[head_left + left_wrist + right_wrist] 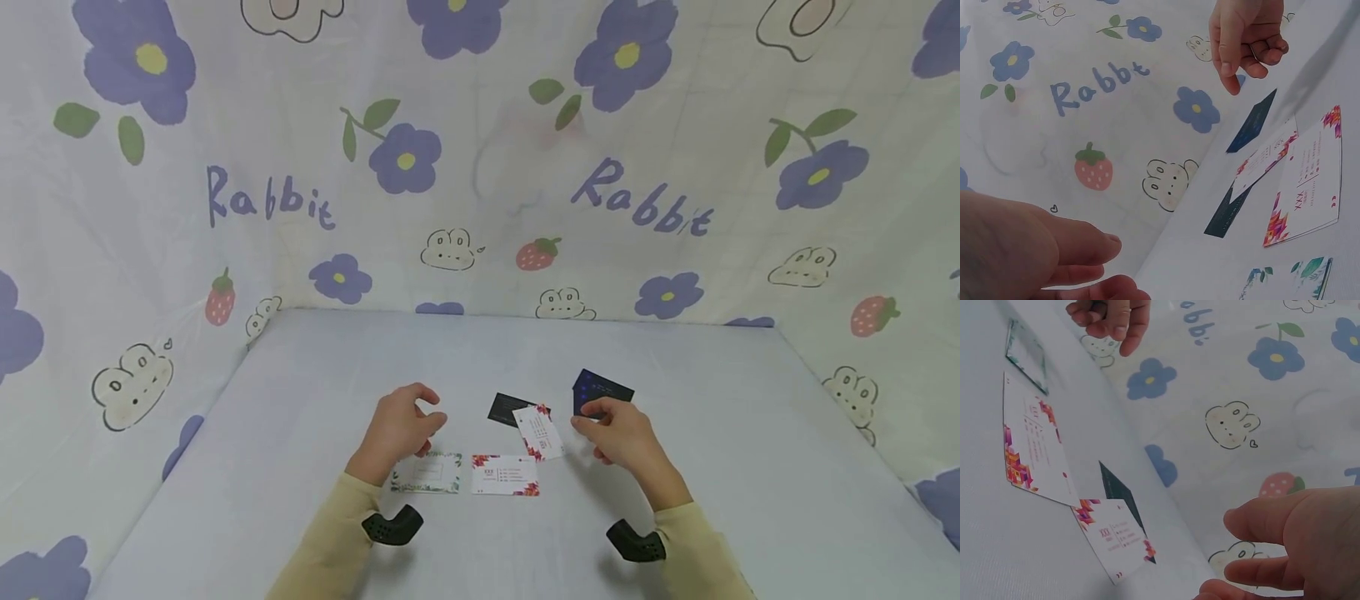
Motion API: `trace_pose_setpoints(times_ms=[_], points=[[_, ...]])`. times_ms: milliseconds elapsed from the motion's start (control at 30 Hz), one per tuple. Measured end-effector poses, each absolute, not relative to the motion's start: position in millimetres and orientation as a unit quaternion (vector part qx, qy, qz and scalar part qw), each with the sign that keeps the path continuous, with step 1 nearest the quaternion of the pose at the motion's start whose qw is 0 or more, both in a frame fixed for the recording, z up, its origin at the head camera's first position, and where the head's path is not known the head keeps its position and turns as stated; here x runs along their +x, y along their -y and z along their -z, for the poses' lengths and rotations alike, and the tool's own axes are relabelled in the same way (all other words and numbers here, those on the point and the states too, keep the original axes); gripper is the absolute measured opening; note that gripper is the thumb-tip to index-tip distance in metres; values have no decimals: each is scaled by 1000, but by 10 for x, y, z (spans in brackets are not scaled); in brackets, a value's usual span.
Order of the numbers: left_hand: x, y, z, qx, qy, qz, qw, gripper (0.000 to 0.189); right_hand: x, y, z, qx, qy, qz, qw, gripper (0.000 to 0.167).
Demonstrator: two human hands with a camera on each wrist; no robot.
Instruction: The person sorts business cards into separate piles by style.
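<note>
My left hand (402, 425) hovers with loosely bent fingers, overlapping the top of a white card with green leaves (438, 482); thumb and fingers are apart, with nothing between them. Beside that card lies a white card with red floral corners (506, 477), lined up with it. A similar white card (538, 429) lies slanted over a black card (504, 408) behind. On the right, two dark blue cards (606, 386) overlap at an angle. My right hand (626, 435) is over their near side, partly hiding them; the right wrist view shows its thumb and fingers (1260, 572) spread around nothing.
The cards lie on a pale table (300, 467). A white curtain (480, 167) printed with flowers, strawberries and rabbits encloses the back and sides. A black curved piece (393, 526) sits at the left sleeve, and another (636, 542) at the right.
</note>
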State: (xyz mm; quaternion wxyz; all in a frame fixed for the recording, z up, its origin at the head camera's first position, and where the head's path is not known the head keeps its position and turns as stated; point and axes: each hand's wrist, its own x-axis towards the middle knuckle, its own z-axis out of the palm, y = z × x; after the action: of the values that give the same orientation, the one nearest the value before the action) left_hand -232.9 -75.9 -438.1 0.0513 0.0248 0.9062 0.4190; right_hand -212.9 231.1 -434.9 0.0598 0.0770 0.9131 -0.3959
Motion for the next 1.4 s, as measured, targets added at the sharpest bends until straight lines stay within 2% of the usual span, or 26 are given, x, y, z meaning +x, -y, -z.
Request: trace_pose_setpoints(times_ms=[233, 467, 633, 767, 867, 1000, 1200, 1400], points=[[-2374, 406, 4614, 67, -917, -392, 31, 34, -2099, -2315, 4457, 73, -918, 379, 89, 33], [-2380, -96, 4863, 120, -926, -356, 38, 33, -2013, -2233, 4555, 6, -918, 365, 156, 23], [-2448, -346, 4934, 147, -951, -271, 14, 40, -1968, -2179, 4556, -45, -911, 351, 212, 24], [-2504, -441, 4962, 163, -967, -194, -10, 43, -1975, -2148, 4545, -72, -911, 335, 231, 25], [-2526, -456, 4945, 175, -969, -174, -32, 42, -1984, -2140, 4510, -69, -916, 324, 226, 26], [-2535, -468, 4882, 178, -967, -179, -36, 40, -2006, -2167, 4468, -44, -927, 308, 209, 27], [-2553, -508, 4814, 153, -950, -272, -6, 33, -2079, -2235, 4498, -9, -947, 280, 154, 30], [-2611, -529, 4796, 104, -913, -393, 43, 37, -2144, -2297, 4587, -11, -964, 253, 77, 27]])
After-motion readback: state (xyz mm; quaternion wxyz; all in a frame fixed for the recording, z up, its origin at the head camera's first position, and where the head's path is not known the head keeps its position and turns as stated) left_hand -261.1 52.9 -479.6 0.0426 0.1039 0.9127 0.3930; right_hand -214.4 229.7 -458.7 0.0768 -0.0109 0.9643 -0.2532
